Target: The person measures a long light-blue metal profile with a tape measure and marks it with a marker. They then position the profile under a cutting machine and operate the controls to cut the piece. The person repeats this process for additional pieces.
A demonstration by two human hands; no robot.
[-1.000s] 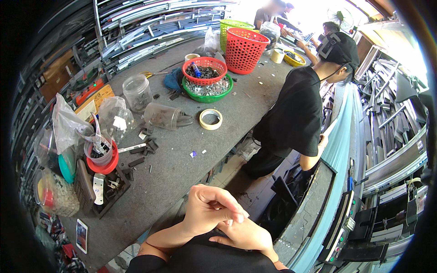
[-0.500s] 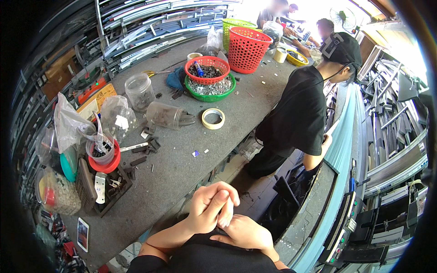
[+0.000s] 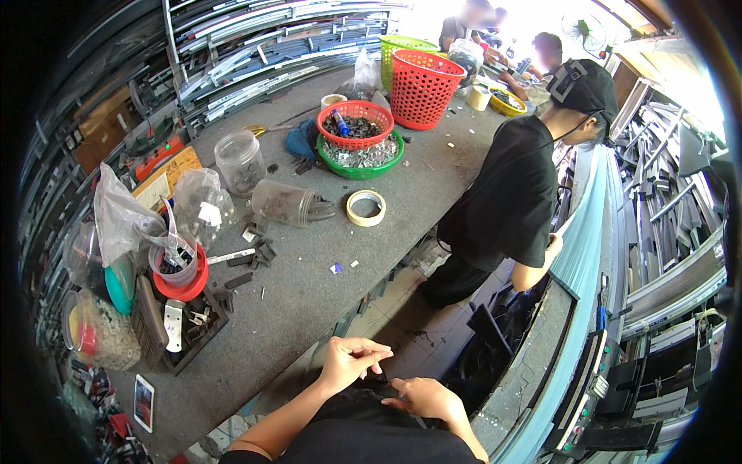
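While left hand [image 3: 355,365] hovers off the tabletop [image 3: 309,267], grip pinched together, right hand [image 3: 427,398] just beside it, grip unclear, cannot tell, tape [image 3: 365,222] and phone [image 3: 144,404] lying farther left.

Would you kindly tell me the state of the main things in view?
Left hand, fingers pinched together
Right hand, fingers loosely curled
Clear plastic jar, upright and open
Second clear plastic jar, lying sideways
Shallow round red perforated basket, holding dark pieces
Round cream tape roll, lying flat
White-edged rectangular phone, face up
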